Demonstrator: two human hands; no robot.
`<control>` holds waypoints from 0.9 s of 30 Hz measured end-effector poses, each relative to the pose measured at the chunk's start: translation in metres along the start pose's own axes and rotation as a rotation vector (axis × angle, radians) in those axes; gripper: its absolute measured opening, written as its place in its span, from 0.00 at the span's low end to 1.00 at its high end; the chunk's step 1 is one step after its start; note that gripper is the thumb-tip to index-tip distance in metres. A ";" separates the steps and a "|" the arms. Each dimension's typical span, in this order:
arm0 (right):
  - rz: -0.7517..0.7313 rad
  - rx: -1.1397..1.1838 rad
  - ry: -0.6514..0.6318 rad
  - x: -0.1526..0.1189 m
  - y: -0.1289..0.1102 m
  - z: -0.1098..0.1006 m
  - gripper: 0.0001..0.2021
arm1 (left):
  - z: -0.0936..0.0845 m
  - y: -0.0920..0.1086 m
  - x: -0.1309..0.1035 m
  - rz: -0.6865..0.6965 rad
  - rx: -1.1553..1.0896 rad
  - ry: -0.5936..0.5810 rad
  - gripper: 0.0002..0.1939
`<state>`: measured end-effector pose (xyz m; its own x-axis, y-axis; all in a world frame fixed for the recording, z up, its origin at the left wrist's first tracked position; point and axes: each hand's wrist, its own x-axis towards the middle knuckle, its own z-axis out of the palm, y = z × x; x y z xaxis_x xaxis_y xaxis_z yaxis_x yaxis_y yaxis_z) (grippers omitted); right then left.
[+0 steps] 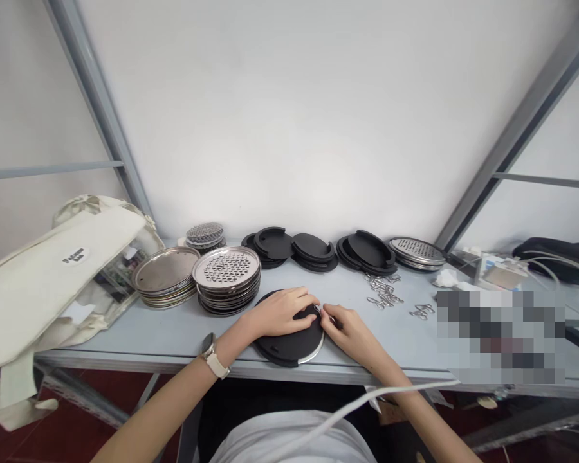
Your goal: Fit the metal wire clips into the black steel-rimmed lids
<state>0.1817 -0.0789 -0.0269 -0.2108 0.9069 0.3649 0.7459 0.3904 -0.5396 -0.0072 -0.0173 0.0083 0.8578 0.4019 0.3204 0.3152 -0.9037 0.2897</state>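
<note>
A round black plastic disc [282, 348] lies near the table's front edge, with a silver metal rim showing along its right side. Across its top rests my left hand [282, 313], thumb and index finger closing in at the disc's right edge. My right hand [346, 329] meets it there, its thumb and fingertips pinched on a small shiny metal clip [317, 310], mostly hidden by the fingers. Loose metal clips [385, 292] are scattered beyond my right hand, and a smaller group of clips [421, 311] lies farther right.
Stacked metal grater discs [226, 269] and plain metal discs [166, 270] stand left. Black discs [367, 251] line the back, beside another grater stack [417, 251]. A cream bag [53, 263] sits far left; a white cable [367, 397] crosses in front of the table.
</note>
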 end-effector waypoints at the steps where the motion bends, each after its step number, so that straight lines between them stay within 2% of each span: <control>1: 0.002 -0.001 -0.002 0.000 0.000 0.000 0.14 | 0.000 0.000 0.000 0.000 0.001 -0.001 0.15; 27: -0.032 -0.046 0.045 -0.003 -0.001 0.002 0.14 | -0.001 0.002 0.000 0.007 -0.039 -0.012 0.14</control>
<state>0.1806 -0.0815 -0.0288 -0.2076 0.8855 0.4156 0.7675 0.4109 -0.4921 -0.0065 -0.0191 0.0096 0.8648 0.3934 0.3121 0.2929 -0.9000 0.3228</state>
